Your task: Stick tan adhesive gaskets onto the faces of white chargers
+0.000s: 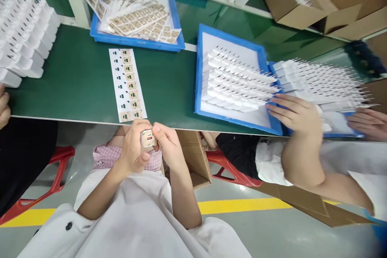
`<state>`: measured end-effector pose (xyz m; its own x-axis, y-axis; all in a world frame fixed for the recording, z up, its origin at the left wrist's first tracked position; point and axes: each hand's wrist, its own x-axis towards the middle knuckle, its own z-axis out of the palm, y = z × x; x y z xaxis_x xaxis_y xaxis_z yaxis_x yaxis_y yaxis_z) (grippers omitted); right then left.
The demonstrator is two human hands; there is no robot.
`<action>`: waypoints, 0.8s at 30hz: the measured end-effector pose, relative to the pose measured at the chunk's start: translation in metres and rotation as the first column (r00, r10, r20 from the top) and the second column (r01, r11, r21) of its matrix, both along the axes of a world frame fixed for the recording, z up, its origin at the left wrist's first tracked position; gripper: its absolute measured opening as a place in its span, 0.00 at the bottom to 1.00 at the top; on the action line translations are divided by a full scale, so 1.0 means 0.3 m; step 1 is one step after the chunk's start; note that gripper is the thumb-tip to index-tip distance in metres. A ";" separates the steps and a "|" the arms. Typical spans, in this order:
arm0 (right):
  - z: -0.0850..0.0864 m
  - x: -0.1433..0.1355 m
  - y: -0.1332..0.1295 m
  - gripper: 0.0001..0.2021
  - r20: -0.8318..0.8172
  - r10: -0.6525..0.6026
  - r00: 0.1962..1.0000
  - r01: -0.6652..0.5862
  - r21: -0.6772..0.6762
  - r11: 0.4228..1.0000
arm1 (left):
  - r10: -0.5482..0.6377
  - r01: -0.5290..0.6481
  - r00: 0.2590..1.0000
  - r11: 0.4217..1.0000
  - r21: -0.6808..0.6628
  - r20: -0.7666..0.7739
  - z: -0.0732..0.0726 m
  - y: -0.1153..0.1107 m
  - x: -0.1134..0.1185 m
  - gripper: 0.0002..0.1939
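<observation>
A small white charger housing (pixel 148 138) with a tan sticker and a port on its face is held over my lap, just below the table edge. My left hand (pixel 133 145) is wrapped round its left side. On its right, the thumb and fingers of my right hand (pixel 167 143) press against the sticker's edge. Beyond my hands lies a sticker sheet (pixel 128 86) on the green table (pixel 163 84), with tan stickers mostly in its right column. A blue-rimmed tray (pixel 137 42) behind it holds a pile of similar sheets.
Another blue tray (pixel 198 68) holds rows of white pronged housings (pixel 238 80); a co-worker's hand (pixel 293 113) touches its right side. More housings (pixel 27 36) stand at the left and further right (pixel 320 80). Cardboard boxes (pixel 299 0) are at the back right. Red stools (pixel 232 171) flank me.
</observation>
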<state>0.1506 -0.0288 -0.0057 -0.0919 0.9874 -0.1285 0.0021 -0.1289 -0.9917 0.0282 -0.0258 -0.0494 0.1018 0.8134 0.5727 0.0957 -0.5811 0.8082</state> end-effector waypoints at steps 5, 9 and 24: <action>-0.104 0.006 -0.044 0.32 -0.229 0.046 0.972 -0.074 -0.114 0.991 | 0.105 -0.030 0.976 0.934 -0.356 0.193 0.010 0.000 0.007 0.17; -0.163 -0.052 -0.084 0.35 -0.305 -0.073 0.949 -0.003 -0.244 0.970 | 0.132 0.010 0.951 0.890 -0.455 0.279 0.021 -0.010 0.023 0.20; -0.158 -0.115 -0.123 0.24 -0.496 -0.505 0.706 0.462 -0.218 0.860 | 0.119 -0.010 0.966 0.905 -0.425 0.230 0.012 -0.033 0.136 0.22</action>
